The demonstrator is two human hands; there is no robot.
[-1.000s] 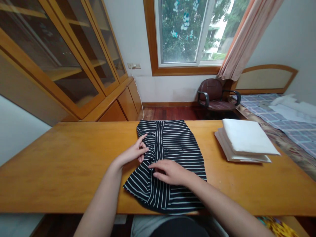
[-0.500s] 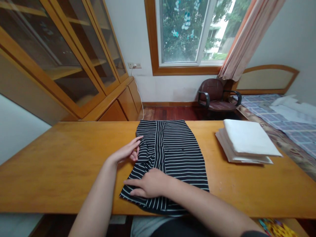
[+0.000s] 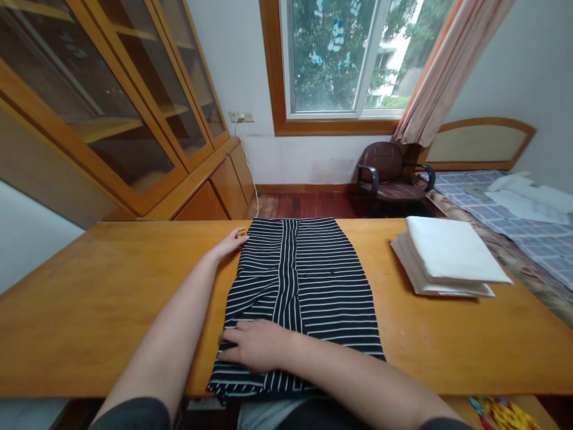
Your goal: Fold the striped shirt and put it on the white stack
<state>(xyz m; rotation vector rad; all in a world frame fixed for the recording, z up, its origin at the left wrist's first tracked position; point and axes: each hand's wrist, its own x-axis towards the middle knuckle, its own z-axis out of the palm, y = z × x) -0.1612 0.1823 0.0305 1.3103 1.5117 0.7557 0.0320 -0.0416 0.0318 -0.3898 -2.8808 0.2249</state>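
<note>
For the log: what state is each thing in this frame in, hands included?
striped garment: spread on the table, creased on its left side
left hand: open, at the garment's upper left edge
right hand: open, palm down on its lower left
white stack: layers slightly askew
cabinet's glass doors: shut
curtain: gathered to the right
chair: unoccupied
plug: in the wall socket

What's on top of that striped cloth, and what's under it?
The right hand is on the striped cloth, hiding part of it. The table shows on both sides, but anything directly underneath is covered.
</note>
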